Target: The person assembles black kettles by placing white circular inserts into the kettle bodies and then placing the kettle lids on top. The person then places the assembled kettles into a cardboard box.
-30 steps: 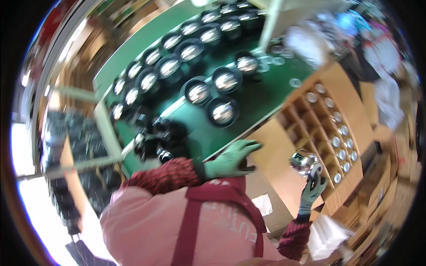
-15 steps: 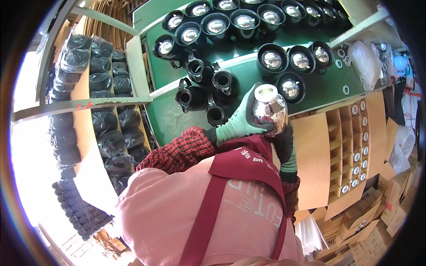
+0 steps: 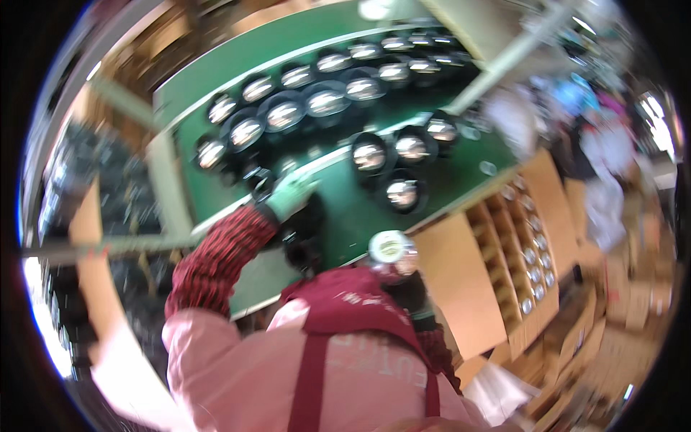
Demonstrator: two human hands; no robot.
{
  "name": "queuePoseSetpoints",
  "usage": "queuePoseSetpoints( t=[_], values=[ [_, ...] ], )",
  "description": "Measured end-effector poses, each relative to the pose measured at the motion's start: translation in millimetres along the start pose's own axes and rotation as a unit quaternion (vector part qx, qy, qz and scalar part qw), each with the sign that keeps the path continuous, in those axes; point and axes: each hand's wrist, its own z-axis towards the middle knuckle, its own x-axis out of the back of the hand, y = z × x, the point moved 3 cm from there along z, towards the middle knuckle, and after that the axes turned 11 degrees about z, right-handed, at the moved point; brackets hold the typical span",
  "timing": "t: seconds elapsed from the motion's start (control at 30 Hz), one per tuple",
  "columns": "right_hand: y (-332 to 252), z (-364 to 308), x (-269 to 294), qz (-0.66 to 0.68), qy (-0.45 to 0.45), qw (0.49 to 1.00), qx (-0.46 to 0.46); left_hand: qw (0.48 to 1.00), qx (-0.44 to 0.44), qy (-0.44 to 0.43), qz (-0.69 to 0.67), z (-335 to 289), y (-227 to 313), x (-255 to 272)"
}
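A: Head view: what differs from half a second ago?

B: Then both gloves were round the silver flask (image 3: 404, 262); now the left hand (image 3: 291, 194) has left it and reaches to ten o'clock, over the dark cups (image 3: 301, 249) on the green table (image 3: 347, 225)

A: Is it gripping one?

B: I cannot tell, it is blurred and I mostly see its back

A: And the right hand (image 3: 407, 294)?

B: Closed round the flask and partly hidden by it. The flask sits at four o'clock from the middle, pale mouth turned up to the camera

A: Anything else?

B: The view has tilted and blurred. The divided carton (image 3: 497, 248), partly filled, lies at three o'clock; cups with silver domes (image 3: 282, 115) stand between ten and two, as before
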Motion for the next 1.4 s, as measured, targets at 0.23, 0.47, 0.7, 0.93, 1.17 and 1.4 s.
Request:
queuePoseSetpoints(
  t=[0.23, 0.47, 0.7, 0.93, 1.17, 1.4],
  values=[
    [-31.2, -24.8, -36.2, 0.296, -0.103, 0.949, 0.029, 0.982, 0.09, -0.045, -0.162, 44.9, -35.1, 112.1],
    [-44.8, -23.0, -62.4, 0.093, -0.078, 0.991, 0.065, 0.594, 0.33, -0.07, -0.731, -62.3, -61.7, 88.4],
    [-46.7, 3.4, -84.0, -0.05, -0.123, 0.98, 0.15, 0.742, 0.191, -0.199, -0.611, 6.8, 34.9, 176.6],
    [-64.1, 2.4, -68.5, -0.254, -0.118, 0.948, 0.151, 0.746, 0.105, -0.197, -0.627, 30.8, 62.3, 224.0],
    [-66.0, -9.8, -86.3, -0.057, -0.075, 0.984, 0.149, 0.885, 0.049, -0.029, -0.462, 15.2, 67.7, 187.6],
    [-39.0, -14.9, -73.5, -0.222, -0.013, 0.952, 0.208, 0.773, 0.175, -0.082, -0.604, -10.2, 57.6, 134.3]
  ],
)
